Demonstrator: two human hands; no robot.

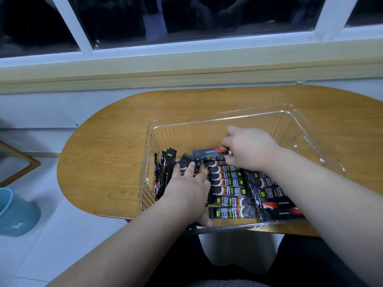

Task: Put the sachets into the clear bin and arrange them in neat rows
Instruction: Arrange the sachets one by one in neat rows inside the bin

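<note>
Centre of frame: your right hand (pixel 248 150) pinches the end of one coffee sachet (pixel 209 152) above the flat row (pixel 228 183) laid inside the clear bin (pixel 310 129). Your left hand (pixel 186 191) presses with straight fingers on the upright sachets (pixel 163 172) at the bin's left wall. Risk: lifting that palm probably lets the upright sachets topple across the flat row; dragging the pinched sachet may skew its neighbours.

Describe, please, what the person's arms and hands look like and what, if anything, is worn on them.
The left forearm and right forearm are bare to the frame's edge: no sleeves show. The left hand and right hand are ungloved; neither wrist carries a watch or bracelet, and no ring shows on the visible fingers.
</note>
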